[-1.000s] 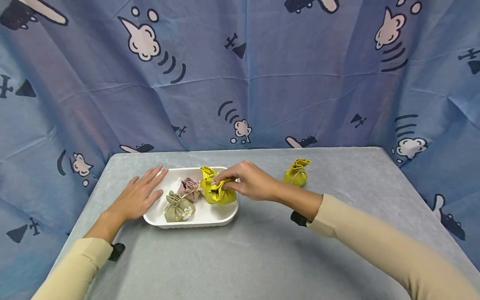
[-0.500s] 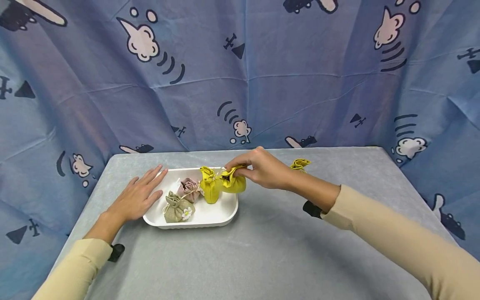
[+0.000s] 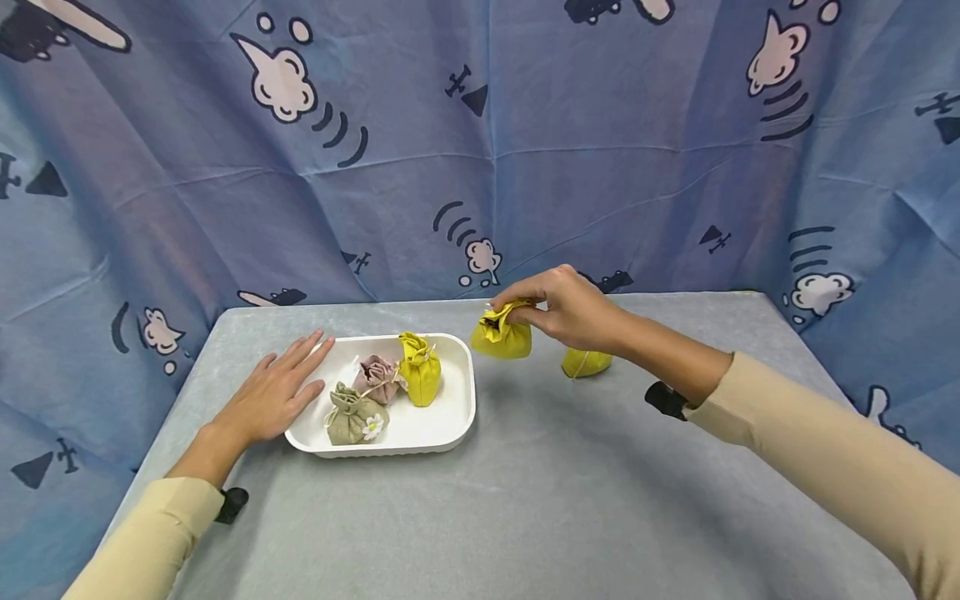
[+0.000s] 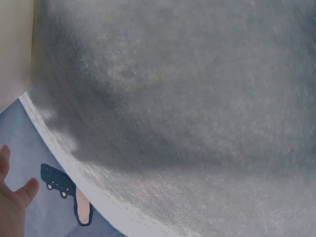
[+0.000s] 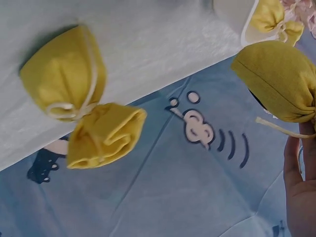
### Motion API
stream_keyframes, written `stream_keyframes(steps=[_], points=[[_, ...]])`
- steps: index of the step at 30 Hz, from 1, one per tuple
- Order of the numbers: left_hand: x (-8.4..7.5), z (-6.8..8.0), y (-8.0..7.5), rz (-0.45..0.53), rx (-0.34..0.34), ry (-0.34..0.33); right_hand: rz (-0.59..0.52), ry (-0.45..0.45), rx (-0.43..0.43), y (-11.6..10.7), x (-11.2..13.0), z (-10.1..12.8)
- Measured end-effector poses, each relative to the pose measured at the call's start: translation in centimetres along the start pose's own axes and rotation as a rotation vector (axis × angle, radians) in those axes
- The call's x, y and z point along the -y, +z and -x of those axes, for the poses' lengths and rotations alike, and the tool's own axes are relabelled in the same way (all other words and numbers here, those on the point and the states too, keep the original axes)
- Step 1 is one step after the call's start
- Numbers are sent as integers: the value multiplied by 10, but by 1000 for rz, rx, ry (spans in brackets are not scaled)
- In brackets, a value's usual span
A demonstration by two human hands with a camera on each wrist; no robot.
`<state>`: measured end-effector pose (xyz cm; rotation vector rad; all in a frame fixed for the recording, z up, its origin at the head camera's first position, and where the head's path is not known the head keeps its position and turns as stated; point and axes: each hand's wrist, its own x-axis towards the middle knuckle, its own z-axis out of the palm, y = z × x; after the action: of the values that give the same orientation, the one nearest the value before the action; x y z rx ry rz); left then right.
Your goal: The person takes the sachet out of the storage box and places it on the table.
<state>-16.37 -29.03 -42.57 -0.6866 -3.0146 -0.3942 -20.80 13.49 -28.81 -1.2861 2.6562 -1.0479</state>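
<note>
My right hand pinches a yellow drawstring pouch by its gathered neck, above the table just right of the white tray. In the right wrist view that pouch hangs from the fingers, its cord loose. My left hand lies with straight fingers at the tray's left rim. Inside the tray sit a second yellow pouch, a pink pouch and a grey-green pouch with a white flower. A third yellow pouch stands on the table, partly hidden behind the right hand and wrist.
A grey cloth-covered table spreads under everything. Behind it hangs a blue patterned curtain. The left wrist view mostly shows the grey table surface and its edge.
The right hand has lifted the yellow pouch out of the tray and carried it right and back, over the table. The left hand and the other pouches have stayed put.
</note>
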Motion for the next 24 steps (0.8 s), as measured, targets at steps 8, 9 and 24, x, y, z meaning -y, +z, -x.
stream_keyframes(steps=[8,9,24], points=[[-1,1,-2,2,-11,7,-9,62,-36,-7,-19,7],[-1,1,-2,3,-10,6,-8,72,-40,-7,-21,7],[0,2,-1,12,-19,12,9,203,-57,-3,-53,17]])
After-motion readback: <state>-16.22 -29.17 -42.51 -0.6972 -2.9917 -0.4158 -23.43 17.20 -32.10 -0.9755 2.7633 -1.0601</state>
